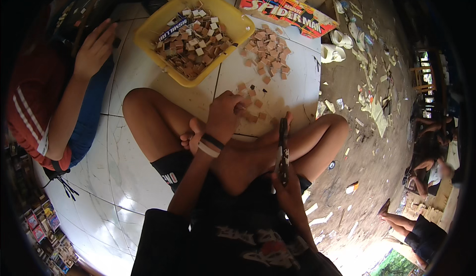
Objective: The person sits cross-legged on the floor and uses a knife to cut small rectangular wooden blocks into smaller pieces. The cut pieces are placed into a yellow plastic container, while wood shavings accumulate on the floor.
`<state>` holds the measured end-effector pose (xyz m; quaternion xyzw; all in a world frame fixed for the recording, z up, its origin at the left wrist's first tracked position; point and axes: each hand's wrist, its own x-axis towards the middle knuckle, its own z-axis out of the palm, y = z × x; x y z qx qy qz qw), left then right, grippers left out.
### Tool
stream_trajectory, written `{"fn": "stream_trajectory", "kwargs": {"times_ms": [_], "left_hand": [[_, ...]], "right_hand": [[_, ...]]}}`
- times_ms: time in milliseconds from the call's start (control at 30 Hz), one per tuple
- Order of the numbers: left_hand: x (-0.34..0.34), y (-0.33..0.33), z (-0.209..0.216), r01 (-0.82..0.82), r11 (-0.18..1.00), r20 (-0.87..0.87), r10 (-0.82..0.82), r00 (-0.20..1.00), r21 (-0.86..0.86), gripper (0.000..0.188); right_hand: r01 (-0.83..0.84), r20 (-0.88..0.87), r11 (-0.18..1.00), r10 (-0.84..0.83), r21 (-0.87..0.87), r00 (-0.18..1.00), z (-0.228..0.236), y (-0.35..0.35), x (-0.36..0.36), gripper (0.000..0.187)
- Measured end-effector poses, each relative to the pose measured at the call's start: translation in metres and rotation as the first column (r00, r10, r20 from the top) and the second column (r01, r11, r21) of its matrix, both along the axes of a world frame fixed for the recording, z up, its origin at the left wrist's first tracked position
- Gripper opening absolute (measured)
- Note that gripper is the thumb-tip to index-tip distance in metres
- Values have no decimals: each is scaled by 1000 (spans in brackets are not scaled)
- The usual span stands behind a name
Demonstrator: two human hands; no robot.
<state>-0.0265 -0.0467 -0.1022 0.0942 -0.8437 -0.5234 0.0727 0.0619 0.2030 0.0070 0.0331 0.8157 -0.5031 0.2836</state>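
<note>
My left hand (224,113), with a dark and a white band at the wrist, reaches over the tiles between my crossed legs. Its fingers are curled together beside a few small brown square pieces (252,118); whatever they pinch is too small to make out. In my right hand (288,186) is a long, narrow dark hand tool (283,149) with a worn, pale-flecked surface, pointing away from me over my right leg. Farther off lies a loose heap of the same brown squares (270,53).
A yellow plastic tub (187,81) full of brown and whitish squares stands ahead, left of a printed red box (287,10). At the left sits another person, one hand (94,50) raised. Right of the tiles, scraps (379,117) litter a dirt floor.
</note>
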Motion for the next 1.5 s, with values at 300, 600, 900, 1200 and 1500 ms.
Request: {"fn": "stream_trajectory", "kwargs": {"times_ms": [300,600,900,1200,1500], "left_hand": [[29,18,82,31,999,-86,-27,996,40,24],[34,32,88,7,1000,-71,-7,997,-3,23],[38,40,92,-51,997,-75,46,996,-59,23],[38,44,97,-87,989,-94,76,993,-117,18],[36,30,81,-19,957,-132,59,990,290,24]], "right_hand": [[-114,-47,992,117,61,992,28,-14,-5,50],[-147,-24,984,150,96,988,39,-21,-5,52],[-126,-3,989,127,78,992,46,-26,-6,51],[-128,-18,988,130,89,991,45,-29,-4,51],[-37,196,992,60,-121,979,47,-20,-7,57]]}}
